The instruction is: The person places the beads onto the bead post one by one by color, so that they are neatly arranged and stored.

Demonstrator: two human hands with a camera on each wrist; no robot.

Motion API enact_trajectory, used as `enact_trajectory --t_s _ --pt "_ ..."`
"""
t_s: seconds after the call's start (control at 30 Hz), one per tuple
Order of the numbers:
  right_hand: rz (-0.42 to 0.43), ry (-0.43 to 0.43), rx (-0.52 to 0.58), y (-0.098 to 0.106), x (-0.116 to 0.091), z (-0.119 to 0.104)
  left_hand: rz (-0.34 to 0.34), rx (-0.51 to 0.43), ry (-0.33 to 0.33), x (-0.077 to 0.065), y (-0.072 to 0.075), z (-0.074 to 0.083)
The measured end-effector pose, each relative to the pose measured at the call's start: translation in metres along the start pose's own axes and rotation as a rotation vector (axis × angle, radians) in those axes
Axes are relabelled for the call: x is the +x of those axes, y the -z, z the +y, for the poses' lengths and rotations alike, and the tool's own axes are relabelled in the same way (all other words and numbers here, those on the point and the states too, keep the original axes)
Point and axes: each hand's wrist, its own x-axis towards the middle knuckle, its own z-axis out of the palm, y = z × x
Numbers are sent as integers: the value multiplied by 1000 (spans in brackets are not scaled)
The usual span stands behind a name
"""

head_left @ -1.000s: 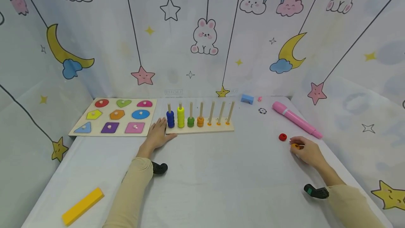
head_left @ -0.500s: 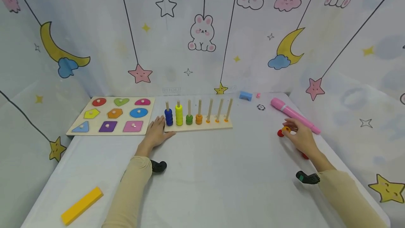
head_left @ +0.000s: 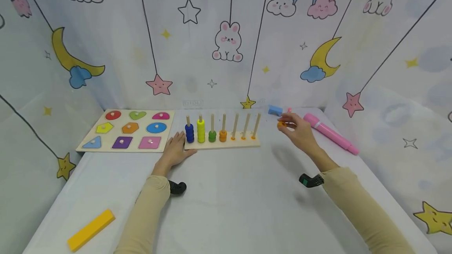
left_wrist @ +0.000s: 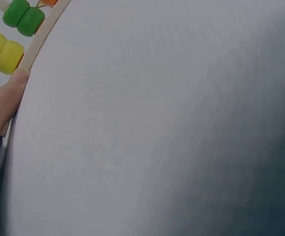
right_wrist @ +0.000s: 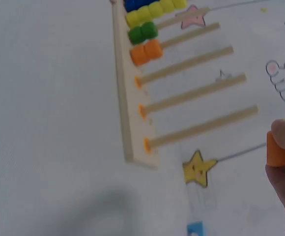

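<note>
A wooden peg board (head_left: 222, 147) stands toward the back of the table. Its first pegs carry blue beads (head_left: 189, 133), yellow beads (head_left: 201, 130), green beads (head_left: 212, 136) and orange beads (head_left: 223, 135); the three pegs at the right are bare. My left hand (head_left: 174, 149) lies flat at the board's left end, thumb touching the front edge, as the left wrist view also shows. Thumb and fingers of my right hand (head_left: 299, 131) pinch a loose orange bead (right_wrist: 278, 151), raised off the table and to the right of the last peg (right_wrist: 204, 129).
A shape puzzle board (head_left: 128, 130) lies left of the peg board. At the back right are a blue block (head_left: 275, 110) and a pink marker-shaped stick (head_left: 332, 134). A yellow bar (head_left: 91, 230) lies front left. The right arm hides the red beads seen earlier.
My right hand has lifted the orange bead and carried it left and away from me, past the red beads, toward the peg board. My left hand has stayed in place.
</note>
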Motion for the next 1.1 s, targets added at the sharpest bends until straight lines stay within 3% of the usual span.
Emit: enact_trajectory --t_s 0.13,0.3,0.57,0.8,1.1 --pt "-17 90 68 -37 32 -10 -2 2 1 0 -1 -1" --pt "-46 88 107 -76 63 -15 13 -11 -3 -1 -2 0" --pt "-127 101 127 -120 87 -36 20 -2 -5 -1 -1 2" --pt "-150 95 80 -140 94 -45 13 -7 5 -3 1 3" --pt "-175 97 36 -139 95 -42 19 -11 -4 -2 0 4"
